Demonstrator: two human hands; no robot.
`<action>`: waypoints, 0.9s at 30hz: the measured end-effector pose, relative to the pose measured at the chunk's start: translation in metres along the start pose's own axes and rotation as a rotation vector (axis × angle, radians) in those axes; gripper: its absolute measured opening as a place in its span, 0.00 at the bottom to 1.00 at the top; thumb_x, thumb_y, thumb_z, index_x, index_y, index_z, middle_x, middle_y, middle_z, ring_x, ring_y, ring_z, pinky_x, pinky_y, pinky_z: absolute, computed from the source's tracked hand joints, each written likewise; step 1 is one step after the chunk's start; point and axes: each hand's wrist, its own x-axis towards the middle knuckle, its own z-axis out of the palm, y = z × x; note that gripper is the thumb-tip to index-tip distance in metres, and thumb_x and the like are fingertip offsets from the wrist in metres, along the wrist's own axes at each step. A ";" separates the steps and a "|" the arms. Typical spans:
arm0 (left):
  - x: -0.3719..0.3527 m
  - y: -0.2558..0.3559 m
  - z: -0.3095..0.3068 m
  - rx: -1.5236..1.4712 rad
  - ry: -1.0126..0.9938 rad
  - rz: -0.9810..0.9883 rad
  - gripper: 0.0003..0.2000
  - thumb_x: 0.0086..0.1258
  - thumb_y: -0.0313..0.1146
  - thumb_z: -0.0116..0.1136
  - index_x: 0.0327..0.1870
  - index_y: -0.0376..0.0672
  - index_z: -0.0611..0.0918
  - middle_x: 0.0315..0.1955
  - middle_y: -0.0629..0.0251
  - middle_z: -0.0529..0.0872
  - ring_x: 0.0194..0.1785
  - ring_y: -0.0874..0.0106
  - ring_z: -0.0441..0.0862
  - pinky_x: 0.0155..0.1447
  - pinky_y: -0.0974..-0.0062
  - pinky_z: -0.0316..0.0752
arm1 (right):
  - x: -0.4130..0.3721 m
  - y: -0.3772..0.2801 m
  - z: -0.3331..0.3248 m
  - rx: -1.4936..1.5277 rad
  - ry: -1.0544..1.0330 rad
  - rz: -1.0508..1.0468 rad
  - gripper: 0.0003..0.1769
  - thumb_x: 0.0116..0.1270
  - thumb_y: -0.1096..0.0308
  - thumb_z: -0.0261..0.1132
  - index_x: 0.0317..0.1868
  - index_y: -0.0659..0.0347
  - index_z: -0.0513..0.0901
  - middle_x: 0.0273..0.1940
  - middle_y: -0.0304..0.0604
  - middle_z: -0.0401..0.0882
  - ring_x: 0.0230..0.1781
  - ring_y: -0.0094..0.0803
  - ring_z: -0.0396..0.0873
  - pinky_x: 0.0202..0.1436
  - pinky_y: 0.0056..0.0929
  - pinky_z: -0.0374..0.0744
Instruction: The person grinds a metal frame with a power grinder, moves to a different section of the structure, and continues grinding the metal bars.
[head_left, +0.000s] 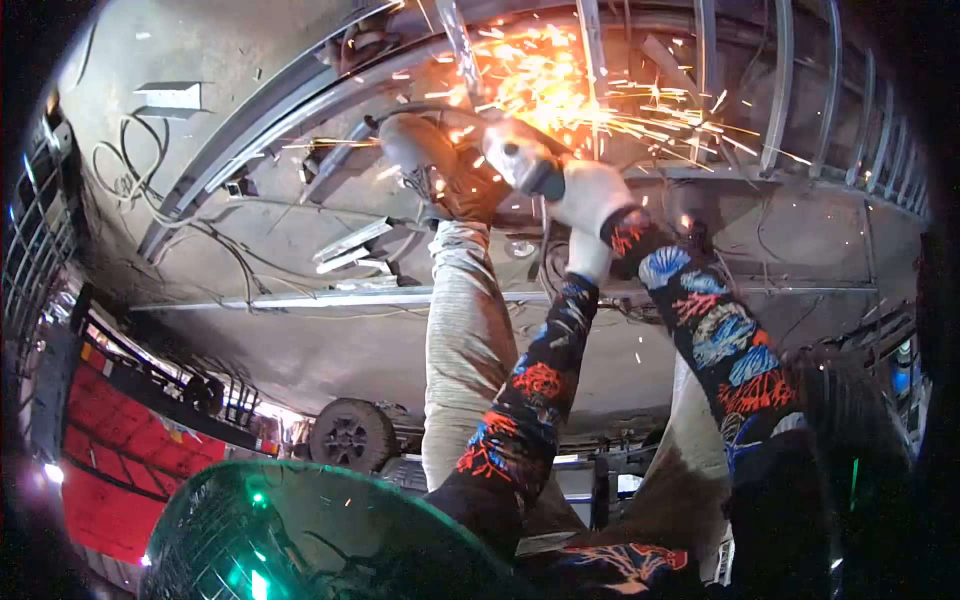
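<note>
My right hand (592, 195), in a pale glove, is closed around the body of an angle grinder (520, 160). Bright sparks spray from the grinder's far end over the bars of a metal frame (592, 60), and their glare hides the disc and the exact contact point. My left hand (590, 256), also gloved, is close beneath the right one; its fingers are hidden behind it. Patterned dark sleeves cover both forearms. Just left of the grinder stands a brown boot (455, 170) below a light grey trouser leg (462, 330).
Loose cables (215, 240) and cut metal pieces (355, 245) lie on the concrete floor. A long thin metal bar (330, 299) crosses it. A wheel (352, 435) and a red panel (110, 450) are lower left. A green-tinted visor (320, 530) covers part of the lower view.
</note>
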 end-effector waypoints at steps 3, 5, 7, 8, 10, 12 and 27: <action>-0.034 0.010 0.010 -0.033 0.004 -0.087 0.20 0.72 0.35 0.56 0.62 0.35 0.75 0.55 0.56 0.83 0.60 0.66 0.79 0.63 0.67 0.72 | -0.025 0.007 0.003 0.019 -0.138 0.136 0.28 0.56 0.48 0.70 0.46 0.64 0.82 0.41 0.58 0.85 0.45 0.51 0.85 0.51 0.44 0.82; -0.050 0.038 0.009 -0.019 0.069 -0.220 0.24 0.64 0.34 0.65 0.60 0.34 0.75 0.52 0.56 0.85 0.55 0.67 0.82 0.59 0.69 0.75 | -0.033 0.011 -0.006 0.091 -0.105 0.156 0.27 0.55 0.49 0.70 0.44 0.65 0.83 0.39 0.59 0.86 0.45 0.51 0.85 0.51 0.44 0.82; -0.054 0.048 0.004 -0.018 0.078 -0.140 0.26 0.57 0.32 0.71 0.56 0.32 0.76 0.47 0.55 0.87 0.49 0.68 0.85 0.54 0.70 0.78 | -0.033 0.011 -0.021 0.310 -0.104 0.236 0.28 0.55 0.47 0.71 0.41 0.67 0.85 0.39 0.61 0.85 0.45 0.52 0.85 0.50 0.44 0.81; -0.051 0.052 0.000 -0.042 0.079 -0.067 0.27 0.54 0.35 0.74 0.52 0.30 0.77 0.42 0.54 0.88 0.45 0.66 0.87 0.50 0.70 0.80 | -0.027 0.016 -0.014 0.273 -0.025 0.321 0.30 0.56 0.45 0.72 0.40 0.69 0.85 0.40 0.62 0.85 0.45 0.53 0.85 0.49 0.44 0.81; -0.051 0.066 -0.011 0.208 0.118 0.018 0.27 0.55 0.40 0.74 0.50 0.29 0.78 0.40 0.52 0.89 0.43 0.63 0.87 0.50 0.69 0.79 | -0.009 0.025 -0.014 0.383 -0.056 0.366 0.31 0.57 0.43 0.71 0.40 0.70 0.85 0.40 0.63 0.85 0.44 0.53 0.85 0.48 0.43 0.81; -0.046 0.083 -0.016 0.324 0.077 -0.016 0.18 0.61 0.36 0.70 0.45 0.31 0.83 0.41 0.58 0.88 0.43 0.68 0.85 0.48 0.70 0.78 | 0.019 0.037 -0.009 0.453 -0.099 0.419 0.36 0.62 0.39 0.68 0.41 0.73 0.84 0.38 0.66 0.84 0.43 0.53 0.85 0.45 0.40 0.81; -0.032 0.182 -0.054 0.323 0.173 -0.047 0.20 0.63 0.35 0.70 0.50 0.32 0.79 0.38 0.60 0.87 0.32 0.73 0.84 0.33 0.74 0.79 | 0.067 0.003 -0.028 1.139 -0.269 0.505 0.22 0.75 0.55 0.53 0.59 0.60 0.78 0.49 0.56 0.84 0.47 0.48 0.84 0.53 0.40 0.79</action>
